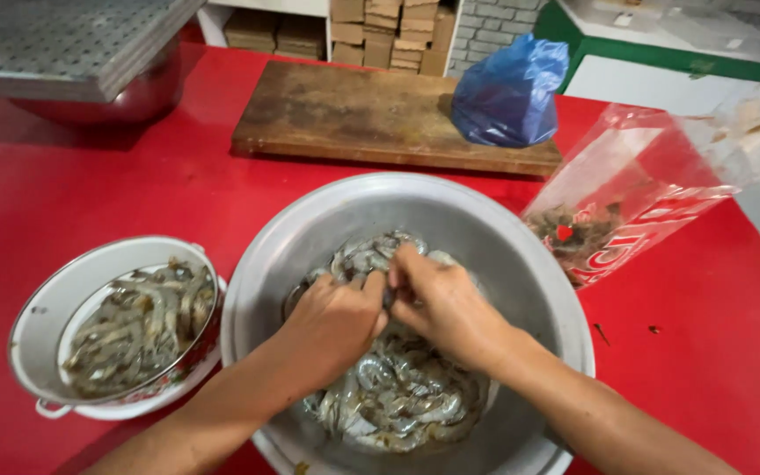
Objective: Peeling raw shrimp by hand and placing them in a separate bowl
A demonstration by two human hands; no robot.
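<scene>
A large metal basin (521, 264) on the red table holds a pile of raw grey shrimp (406, 400). Both of my hands are inside it, above the pile. My left hand (332, 321) and my right hand (442, 303) meet fingertip to fingertip, pinching one shrimp between them near the basin's middle. The shrimp itself is mostly hidden by my fingers. To the left stands a white enamel bowl (41, 312) with a floral rim, holding more grey shrimp (138, 325).
A wooden cutting board (354, 114) lies behind the basin with a blue plastic bag (507, 92) on its right end. A clear plastic bag (626, 193) with scraps lies right. A metal pot under a tray (72, 53) sits far left.
</scene>
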